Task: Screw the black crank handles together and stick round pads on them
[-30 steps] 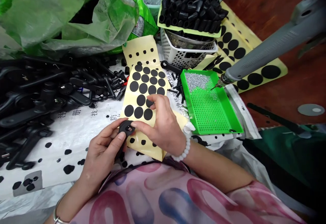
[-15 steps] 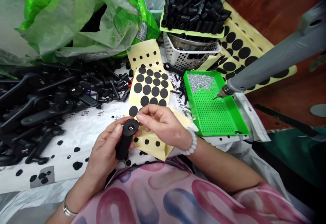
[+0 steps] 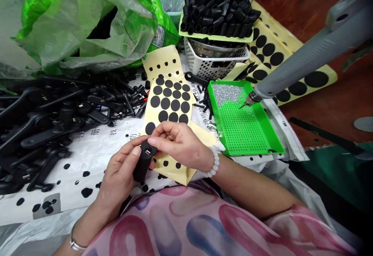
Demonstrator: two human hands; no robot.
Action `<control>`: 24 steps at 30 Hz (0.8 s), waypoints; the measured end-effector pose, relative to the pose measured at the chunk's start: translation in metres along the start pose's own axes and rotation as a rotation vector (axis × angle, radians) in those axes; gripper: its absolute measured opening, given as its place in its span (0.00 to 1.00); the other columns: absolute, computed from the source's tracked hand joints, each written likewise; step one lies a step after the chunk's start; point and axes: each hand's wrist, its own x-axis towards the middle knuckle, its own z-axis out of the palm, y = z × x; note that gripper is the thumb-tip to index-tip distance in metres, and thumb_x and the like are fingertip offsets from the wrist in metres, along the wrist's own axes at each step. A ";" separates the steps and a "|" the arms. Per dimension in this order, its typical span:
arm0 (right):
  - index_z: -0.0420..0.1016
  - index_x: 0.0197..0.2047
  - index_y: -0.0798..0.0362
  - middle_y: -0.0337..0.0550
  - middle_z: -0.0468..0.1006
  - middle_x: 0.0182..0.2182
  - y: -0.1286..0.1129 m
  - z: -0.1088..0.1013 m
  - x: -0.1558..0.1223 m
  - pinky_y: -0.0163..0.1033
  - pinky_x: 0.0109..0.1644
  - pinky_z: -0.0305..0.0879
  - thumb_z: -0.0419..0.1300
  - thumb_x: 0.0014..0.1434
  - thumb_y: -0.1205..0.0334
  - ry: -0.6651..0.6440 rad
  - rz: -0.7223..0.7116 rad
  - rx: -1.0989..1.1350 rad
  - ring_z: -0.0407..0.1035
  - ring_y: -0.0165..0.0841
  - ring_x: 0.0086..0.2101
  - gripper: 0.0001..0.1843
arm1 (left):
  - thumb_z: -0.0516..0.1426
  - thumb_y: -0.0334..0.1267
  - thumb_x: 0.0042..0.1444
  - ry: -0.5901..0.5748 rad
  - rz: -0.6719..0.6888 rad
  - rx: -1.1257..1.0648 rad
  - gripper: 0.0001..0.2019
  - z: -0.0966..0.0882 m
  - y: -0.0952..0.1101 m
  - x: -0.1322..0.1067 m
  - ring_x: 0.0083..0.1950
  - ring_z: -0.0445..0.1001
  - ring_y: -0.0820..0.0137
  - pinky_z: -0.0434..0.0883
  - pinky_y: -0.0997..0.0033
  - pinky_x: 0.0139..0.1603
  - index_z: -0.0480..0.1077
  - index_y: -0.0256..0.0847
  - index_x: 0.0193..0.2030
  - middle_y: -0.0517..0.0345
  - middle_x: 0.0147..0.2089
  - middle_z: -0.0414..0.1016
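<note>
My left hand (image 3: 121, 170) is closed around a black cylindrical handle (image 3: 142, 166), held tilted with its round end up. A small metal piece shows in a slot in that end. My right hand (image 3: 177, 143) is closed in a pinch at the far rim of this end, its thumb pressed on the edge and its other fingers curled behind. Whether a thin sticker lies under the thumb I cannot tell. Just beyond the hands lies a yellow backing sheet (image 3: 148, 110) with rows of round black stickers, partly covered by my right hand.
Black jointed arms (image 3: 67, 112) are heaped at left beside a green-edged plastic bag (image 3: 96, 50). A green tray (image 3: 236, 131) holds small silver screws (image 3: 225, 93), with a grey electric screwdriver (image 3: 291, 61) hanging over it. Behind, black tubes (image 3: 218, 11) are piled above a white basket (image 3: 214, 63).
My right hand has moved slightly left, bringing its thumb from beside the handle's round end onto the rim. My left hand still holds the handle. The whole view has shifted a little.
</note>
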 end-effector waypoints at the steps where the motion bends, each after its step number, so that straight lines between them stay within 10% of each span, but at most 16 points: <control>1: 0.68 0.32 0.55 0.37 0.71 0.24 0.000 0.000 -0.001 0.31 0.29 0.65 0.58 0.56 0.58 0.004 -0.021 -0.036 0.66 0.25 0.24 0.09 | 0.61 0.45 0.53 0.007 -0.004 -0.004 0.15 0.001 0.000 0.000 0.28 0.73 0.74 0.71 0.77 0.32 0.73 0.45 0.47 0.61 0.34 0.79; 15: 0.65 0.43 0.51 0.31 0.67 0.25 0.011 0.021 -0.011 0.34 0.36 0.64 0.58 0.51 0.66 0.145 -0.100 -0.394 0.65 0.26 0.28 0.14 | 0.59 0.43 0.54 0.058 -0.001 0.035 0.14 -0.003 -0.001 0.004 0.42 0.75 0.66 0.71 0.73 0.42 0.72 0.43 0.47 0.58 0.42 0.78; 24: 0.65 0.49 0.56 0.43 0.75 0.35 0.006 0.017 -0.013 0.39 0.40 0.61 0.58 0.56 0.57 0.057 -0.421 -0.794 0.69 0.33 0.35 0.19 | 0.60 0.44 0.51 -0.030 0.031 0.241 0.09 -0.002 0.030 -0.001 0.26 0.66 0.72 0.65 0.76 0.27 0.72 0.44 0.37 0.62 0.24 0.71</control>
